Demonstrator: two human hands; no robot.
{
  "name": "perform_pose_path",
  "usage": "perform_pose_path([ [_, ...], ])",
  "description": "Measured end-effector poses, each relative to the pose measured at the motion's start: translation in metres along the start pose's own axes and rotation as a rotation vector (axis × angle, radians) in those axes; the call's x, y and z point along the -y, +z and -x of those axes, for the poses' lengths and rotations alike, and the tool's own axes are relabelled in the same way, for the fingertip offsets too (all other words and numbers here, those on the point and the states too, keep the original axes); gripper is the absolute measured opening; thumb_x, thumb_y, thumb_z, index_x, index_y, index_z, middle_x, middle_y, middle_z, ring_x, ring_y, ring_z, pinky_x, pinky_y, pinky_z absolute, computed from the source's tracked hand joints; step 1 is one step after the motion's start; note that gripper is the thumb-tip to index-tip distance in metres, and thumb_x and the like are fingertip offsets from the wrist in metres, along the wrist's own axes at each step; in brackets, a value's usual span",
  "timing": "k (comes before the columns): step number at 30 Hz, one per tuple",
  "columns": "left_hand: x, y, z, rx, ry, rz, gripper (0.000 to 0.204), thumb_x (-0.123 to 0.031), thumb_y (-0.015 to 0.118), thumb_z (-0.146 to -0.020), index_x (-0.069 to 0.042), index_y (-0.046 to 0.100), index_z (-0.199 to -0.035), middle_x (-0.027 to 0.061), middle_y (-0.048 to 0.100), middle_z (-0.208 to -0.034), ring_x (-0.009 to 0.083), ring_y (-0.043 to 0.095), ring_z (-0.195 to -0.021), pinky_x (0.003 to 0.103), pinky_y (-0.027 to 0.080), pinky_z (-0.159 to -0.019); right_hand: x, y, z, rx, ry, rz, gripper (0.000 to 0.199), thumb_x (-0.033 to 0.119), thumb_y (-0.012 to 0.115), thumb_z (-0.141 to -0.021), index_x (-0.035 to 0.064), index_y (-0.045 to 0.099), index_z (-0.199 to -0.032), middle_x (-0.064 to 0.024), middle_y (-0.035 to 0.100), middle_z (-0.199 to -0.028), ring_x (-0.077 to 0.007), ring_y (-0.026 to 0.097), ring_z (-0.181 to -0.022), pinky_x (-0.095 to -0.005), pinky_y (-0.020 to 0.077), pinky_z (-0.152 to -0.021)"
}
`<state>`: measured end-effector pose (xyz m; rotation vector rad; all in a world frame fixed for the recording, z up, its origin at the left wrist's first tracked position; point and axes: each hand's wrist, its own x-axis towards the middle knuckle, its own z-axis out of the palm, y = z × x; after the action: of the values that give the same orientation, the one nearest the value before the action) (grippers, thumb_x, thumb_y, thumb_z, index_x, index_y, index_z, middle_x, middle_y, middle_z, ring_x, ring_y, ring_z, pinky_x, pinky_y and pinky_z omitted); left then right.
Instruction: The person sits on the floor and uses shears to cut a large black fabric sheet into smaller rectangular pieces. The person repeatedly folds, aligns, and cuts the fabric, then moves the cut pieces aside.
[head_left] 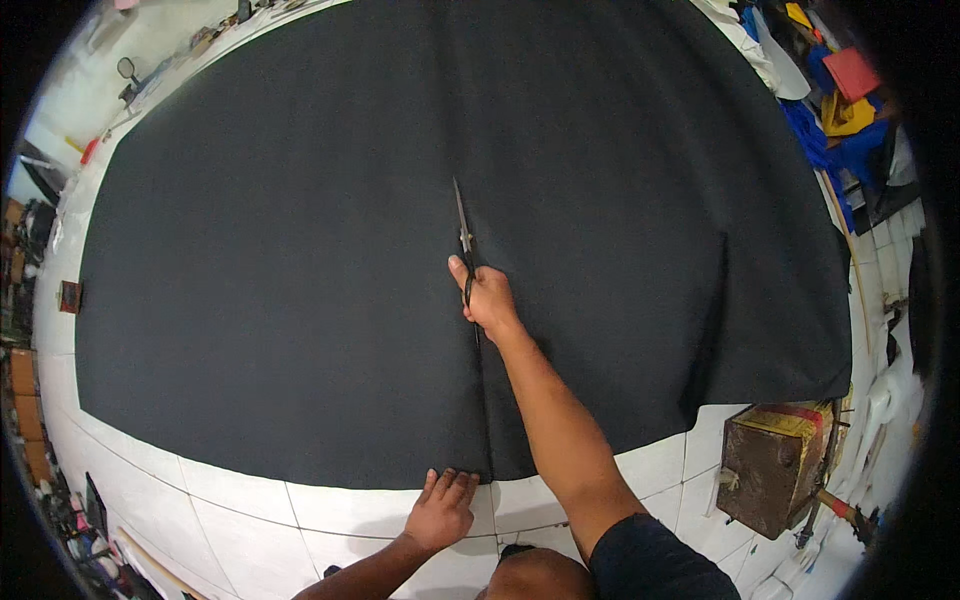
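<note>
Head view: one pair of scissors (464,240), slender metal blades, black finger loops; one large black sheet (270,260), material not certain, covering much of a white tiled floor (240,505).

Scissors, placement: lying about midway between the sheet's left and right edges, well in from its near edge. Long axis running away from the person, tips pointing to the far edge and leaning slightly left; blades appearing nearly together.

Dark line (486,425) in the sheet, looking like a slit: running from the near edge up to the scissors, roughly in line with their long axis.

Right hand (490,300): gripping the scissors by the loops; the nearer hand, its forearm crossing the near edge to the right of the dark line.

Left hand (440,515): holding nothing visible; fingers extending slightly apart, fingertips resting on the near edge just left of the dark line. Scissors lying ahead of it, well apart.

Surroundings: one brown box (760,470), standing by the sheet's near right corner; one small reddish-brown block (69,297), sitting beside the left edge; one mixed heap (850,115) of blue, yellow and red pieces, lying beyond the far right edge.
</note>
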<state>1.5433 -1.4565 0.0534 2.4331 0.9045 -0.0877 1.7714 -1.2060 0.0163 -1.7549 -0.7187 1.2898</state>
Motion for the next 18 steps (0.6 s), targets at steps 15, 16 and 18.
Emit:
perform_pose_path([
  [15, 0.001, -0.006, -0.005, -0.014, 0.035, 0.005, 0.055, -0.019, 0.063, -0.079, -0.003, 0.054, -0.131, 0.018, 0.058, -0.121, 0.0379, 0.056, -0.115, 0.056, 0.046, -0.099, 0.044, 0.015, -0.113, -0.123, -0.101, 0.083, 0.057, 0.055, 0.067, -0.088, 0.0072, 0.048, -0.064, -0.0033, 0.049, -0.055, -0.0135, 0.048, -0.043, -0.0298, 0.0397, -0.04],
  [16, -0.001, -0.009, -0.009, -0.018, 0.054, 0.006, 0.054, -0.02, 0.064, -0.08, -0.003, 0.055, -0.131, 0.018, 0.059, -0.118, 0.0372, 0.057, -0.114, 0.056, 0.047, -0.097, 0.038, 0.011, -0.119, -0.157, -0.133, 0.124, 0.057, 0.055, 0.067, -0.088, 0.007, 0.048, -0.064, -0.0034, 0.049, -0.055, -0.0134, 0.048, -0.043, -0.03, 0.0398, -0.04],
  [18, -0.003, -0.057, -0.037, 0.167, -0.256, 0.178, 0.053, -0.02, 0.064, -0.08, -0.005, 0.056, -0.13, 0.0179, 0.061, -0.113, 0.0363, 0.057, -0.112, 0.054, 0.049, -0.092, 0.051, 0.02, -0.109, -0.068, -0.081, 0.008, 0.056, 0.055, 0.066, -0.088, 0.0068, 0.049, -0.064, -0.0036, 0.05, -0.055, -0.0134, 0.049, -0.044, -0.0298, 0.0403, -0.041],
])
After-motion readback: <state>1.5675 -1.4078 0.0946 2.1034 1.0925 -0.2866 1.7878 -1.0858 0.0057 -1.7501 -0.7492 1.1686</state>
